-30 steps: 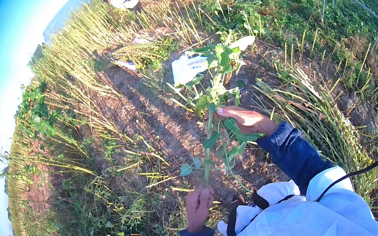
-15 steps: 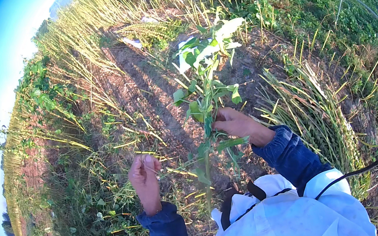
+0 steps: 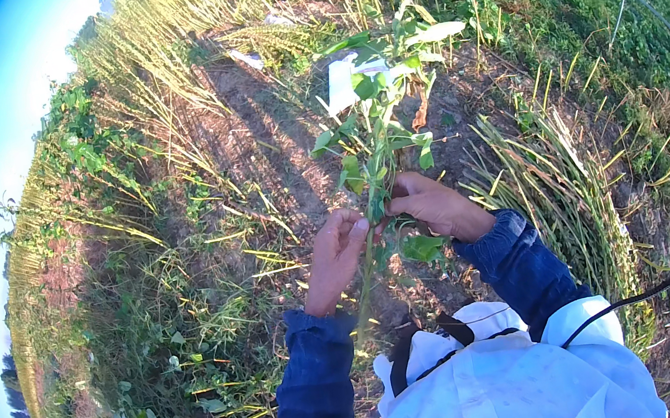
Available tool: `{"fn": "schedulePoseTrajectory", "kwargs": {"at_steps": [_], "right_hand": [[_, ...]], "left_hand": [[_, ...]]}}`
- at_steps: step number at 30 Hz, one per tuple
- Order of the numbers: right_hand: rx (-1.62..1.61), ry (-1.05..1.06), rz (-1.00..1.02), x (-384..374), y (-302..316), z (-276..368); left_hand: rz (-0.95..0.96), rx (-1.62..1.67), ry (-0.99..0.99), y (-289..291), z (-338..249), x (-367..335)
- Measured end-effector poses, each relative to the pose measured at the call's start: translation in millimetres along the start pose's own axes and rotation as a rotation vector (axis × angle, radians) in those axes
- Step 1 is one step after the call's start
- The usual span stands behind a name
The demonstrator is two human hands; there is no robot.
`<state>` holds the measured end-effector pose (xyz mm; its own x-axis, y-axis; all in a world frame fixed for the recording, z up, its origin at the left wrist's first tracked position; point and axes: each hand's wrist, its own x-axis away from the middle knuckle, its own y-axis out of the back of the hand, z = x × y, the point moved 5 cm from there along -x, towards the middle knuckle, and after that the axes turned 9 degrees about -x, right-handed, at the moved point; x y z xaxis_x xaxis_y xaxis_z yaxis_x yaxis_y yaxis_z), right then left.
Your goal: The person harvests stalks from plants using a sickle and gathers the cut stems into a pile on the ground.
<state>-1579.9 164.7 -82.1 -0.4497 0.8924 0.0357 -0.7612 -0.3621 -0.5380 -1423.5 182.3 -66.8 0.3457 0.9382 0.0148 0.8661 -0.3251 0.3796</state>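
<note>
head view: left hand (image 3: 334,258) has joined right hand (image 3: 437,208) on plant stem (image 3: 372,176).

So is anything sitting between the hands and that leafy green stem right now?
Nothing visible. The right hand already closes on the leafy green stem, and the left hand touches it just below, fingertips at the stalk. Only the plant's own leaves crowd around both hands.
</note>
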Motion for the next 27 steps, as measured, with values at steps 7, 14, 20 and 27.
{"fn": "schedulePoseTrajectory", "kwargs": {"at_steps": [7, 14, 20, 27], "right_hand": [[0.626, 0.186, -0.088, -4.3, 25.2, -9.7], [1.62, 0.55, -0.396, 8.2, 11.0, 39.2], [-0.132, 0.062, -0.414, -8.5, 59.8, -1.3], [-0.406, -0.082, 0.05, 14.7, 35.5, -7.2]], "left_hand": [[-0.148, 0.248, 0.015, -19.5, 3.4, -3.3], [-0.237, 0.215, 0.046, 14.5, 8.2, -0.3], [-0.202, 0.272, 0.058, 13.9, -4.5, -10.0], [-0.157, 0.394, 0.108, 39.1, 2.6, -16.6]]}}
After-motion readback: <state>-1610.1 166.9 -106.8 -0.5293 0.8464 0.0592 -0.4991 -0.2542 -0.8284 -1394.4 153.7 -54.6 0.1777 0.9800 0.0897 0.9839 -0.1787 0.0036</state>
